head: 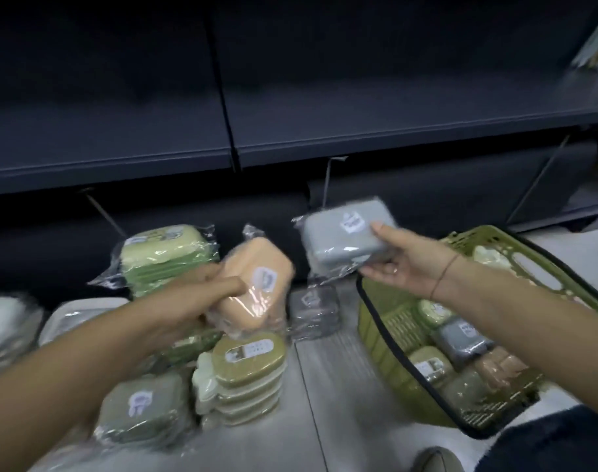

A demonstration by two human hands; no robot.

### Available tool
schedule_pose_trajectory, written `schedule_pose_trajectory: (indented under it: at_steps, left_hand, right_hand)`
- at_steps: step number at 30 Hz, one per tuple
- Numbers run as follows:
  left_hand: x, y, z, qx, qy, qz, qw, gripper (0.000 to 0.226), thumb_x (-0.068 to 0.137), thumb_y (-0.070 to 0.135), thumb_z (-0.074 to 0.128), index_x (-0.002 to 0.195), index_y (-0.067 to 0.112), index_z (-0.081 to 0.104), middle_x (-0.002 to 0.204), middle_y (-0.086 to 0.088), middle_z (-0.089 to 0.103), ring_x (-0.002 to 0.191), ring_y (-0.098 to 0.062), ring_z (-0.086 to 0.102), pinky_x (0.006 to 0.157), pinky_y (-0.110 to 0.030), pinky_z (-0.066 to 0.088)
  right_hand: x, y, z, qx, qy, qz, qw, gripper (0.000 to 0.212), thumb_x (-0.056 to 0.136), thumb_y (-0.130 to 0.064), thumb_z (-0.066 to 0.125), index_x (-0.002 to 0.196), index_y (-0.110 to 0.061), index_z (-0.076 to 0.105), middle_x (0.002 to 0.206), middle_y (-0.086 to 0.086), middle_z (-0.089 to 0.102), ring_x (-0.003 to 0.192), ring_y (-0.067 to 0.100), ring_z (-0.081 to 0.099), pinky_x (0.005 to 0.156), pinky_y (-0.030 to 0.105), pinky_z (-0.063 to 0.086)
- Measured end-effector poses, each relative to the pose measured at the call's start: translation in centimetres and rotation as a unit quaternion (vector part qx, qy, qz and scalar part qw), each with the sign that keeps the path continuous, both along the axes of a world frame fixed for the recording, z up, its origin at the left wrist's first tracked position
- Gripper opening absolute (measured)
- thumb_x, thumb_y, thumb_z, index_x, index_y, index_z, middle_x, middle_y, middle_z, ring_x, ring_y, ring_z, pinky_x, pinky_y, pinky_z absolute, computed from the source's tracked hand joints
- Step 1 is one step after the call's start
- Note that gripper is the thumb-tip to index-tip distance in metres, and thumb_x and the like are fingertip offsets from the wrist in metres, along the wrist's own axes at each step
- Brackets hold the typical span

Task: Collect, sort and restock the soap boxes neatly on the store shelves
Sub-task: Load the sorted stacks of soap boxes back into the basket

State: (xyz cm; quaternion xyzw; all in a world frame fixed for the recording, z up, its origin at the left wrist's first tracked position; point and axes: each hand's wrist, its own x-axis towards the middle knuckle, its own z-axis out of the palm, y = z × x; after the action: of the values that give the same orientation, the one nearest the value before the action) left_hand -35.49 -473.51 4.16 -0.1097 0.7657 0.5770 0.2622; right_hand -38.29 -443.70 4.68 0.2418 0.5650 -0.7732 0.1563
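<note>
At the lower left of the frame a wrapped grey-green soap box (141, 410) lies on the floor (341, 386), with a pale green stack (164, 257) further up. The left hand (195, 294) grips a tilted peach soap box (256, 287) above an olive stack (248, 362). A grey stack (312, 311) sits at centre. The right hand (409, 260) holds a grey soap box (338, 240) in the air, below the dark shelf (358, 131). At right, a green basket (382, 335) holds more boxes.

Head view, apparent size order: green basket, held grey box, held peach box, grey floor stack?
1. green basket.
2. held grey box and held peach box: alike, unranked.
3. grey floor stack, smallest, though farther away.
</note>
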Motion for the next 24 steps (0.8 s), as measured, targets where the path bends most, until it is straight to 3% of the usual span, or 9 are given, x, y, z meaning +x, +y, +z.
schedule_pose_trajectory:
  at_steps: [4, 6, 10, 14, 19, 24]
  left_hand:
    - [1.6, -5.9, 0.0, 0.049, -0.063, 0.143, 0.986, 0.026, 0.085, 0.002, 0.064, 0.11, 0.003, 0.061, 0.078, -0.015, 0.07, 0.066, -0.024, 0.065, 0.064, -0.031, 0.052]
    - [1.4, -6.8, 0.0, 0.029, -0.041, 0.144, 0.988, 0.034, 0.079, 0.007, 0.069, 0.112, 0.002, 0.06, 0.084, -0.016, 0.067, 0.073, -0.025, 0.062, 0.073, -0.035, 0.049]
    - [1.2, -6.6, -0.4, 0.031, -0.019, 0.131, 0.991, 0.026, 0.088, 0.011, 0.063, 0.113, 0.014, 0.063, 0.093, -0.01, 0.069, 0.085, -0.025, 0.061, 0.084, -0.037, 0.047]
    - [1.4, -6.9, -0.5, 0.039, -0.003, 0.142, 0.989, 0.029, 0.086, 0.012, 0.067, 0.113, 0.021, 0.063, 0.094, -0.007, 0.072, 0.082, -0.02, 0.062, 0.065, -0.031, 0.045]
    - [0.8, -7.2, -1.0, 0.038, 0.005, 0.164, 0.986, 0.036, 0.082, 0.012, 0.071, 0.117, 0.012, 0.061, 0.089, -0.008, 0.071, 0.074, -0.019, 0.062, 0.06, -0.031, 0.043]
    - [-0.1, -5.7, -1.8, 0.047, 0.001, 0.147, 0.988, 0.034, 0.083, 0.011, 0.07, 0.115, 0.015, 0.062, 0.098, -0.008, 0.072, 0.077, -0.017, 0.064, 0.056, -0.025, 0.044]
  right_hand:
    - [1.5, -6.6, -7.0, -0.084, -0.094, -0.086, 0.988, 0.023, 0.094, -0.03, 0.06, 0.108, -0.012, 0.057, 0.1, 0.013, 0.06, 0.081, 0.027, 0.06, 0.053, 0.033, 0.058]
    - [1.1, -7.5, -9.7, -0.091, -0.101, -0.147, 0.98, 0.027, 0.095, -0.031, 0.059, 0.114, -0.011, 0.055, 0.096, 0.012, 0.06, 0.078, 0.026, 0.059, 0.058, 0.034, 0.058]
    - [-0.3, -7.7, -14.1, -0.058, -0.083, -0.225, 0.969, 0.043, 0.094, -0.033, 0.06, 0.13, -0.01, 0.05, 0.102, 0.013, 0.06, 0.074, 0.025, 0.061, 0.042, 0.026, 0.053]
    - [-1.8, -7.3, -16.3, -0.014, -0.081, -0.239, 0.968, 0.047, 0.094, -0.034, 0.059, 0.133, -0.011, 0.046, 0.12, 0.015, 0.059, 0.077, 0.024, 0.062, 0.047, 0.027, 0.053]
    - [-3.5, -6.2, -17.6, 0.026, -0.052, -0.227, 0.972, 0.037, 0.098, -0.029, 0.054, 0.128, -0.011, 0.041, 0.099, 0.01, 0.057, 0.078, 0.023, 0.06, 0.068, 0.035, 0.055]
    - [-5.0, -4.8, -18.5, 0.083, -0.08, -0.178, 0.977, 0.039, 0.097, -0.031, 0.056, 0.13, -0.015, 0.045, 0.11, 0.01, 0.057, 0.093, 0.027, 0.062, 0.07, 0.034, 0.056]
